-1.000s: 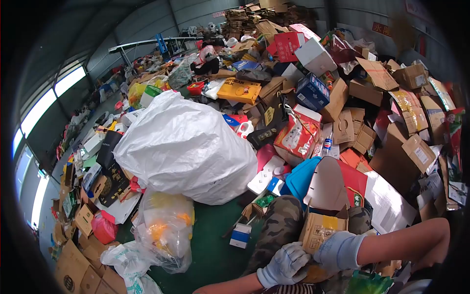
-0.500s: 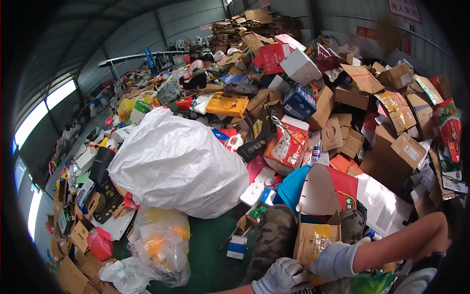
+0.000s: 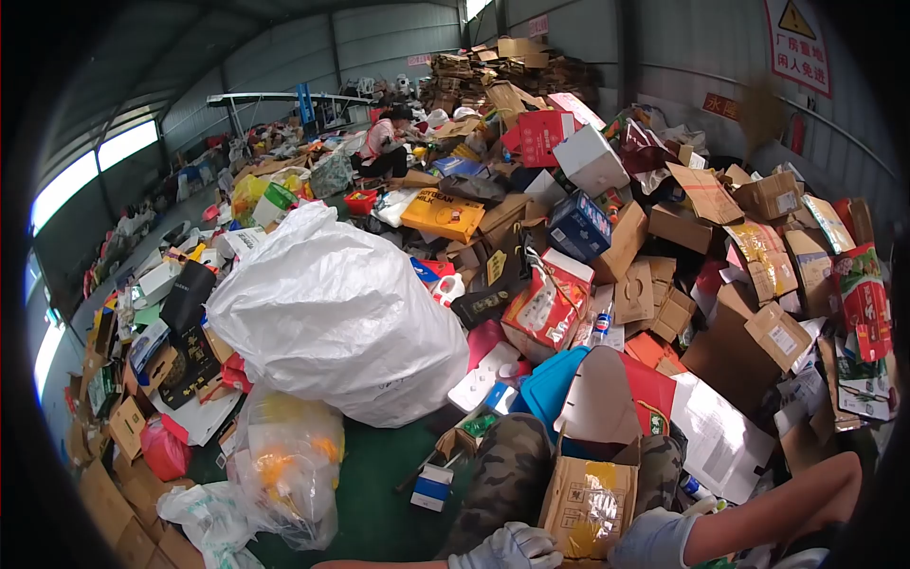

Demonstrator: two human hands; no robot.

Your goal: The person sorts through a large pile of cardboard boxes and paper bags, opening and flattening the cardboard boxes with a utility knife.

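Note:
A brown cardboard box [image 3: 590, 507] with yellow tape across its face stands between my camouflage-clad knees [image 3: 507, 465]. My left hand [image 3: 515, 548], in a whitish glove, is closed at the box's lower left corner with its fingers curled. Along the lower right side my gloved right hand [image 3: 652, 539] presses against the cardboard, its fingertips hidden by the box and the frame's bottom edge. Behind the box rises a pale board [image 3: 599, 398], beside a red box [image 3: 649, 384] and a blue plastic piece [image 3: 553, 379].
A big white sack [image 3: 336, 318] stands at front left, with a clear plastic bag [image 3: 289, 474] below it. A blue-white small box [image 3: 432, 486] lies on the green floor [image 3: 379, 493]. Heaped cartons [image 3: 730, 341] rise on the right. Another person [image 3: 381, 147] sits among the waste farther back.
The view has shifted slightly. My right hand has slid down the side of the cardboard box, and my left hand sits lower and farther left. More of the box's taped face shows.

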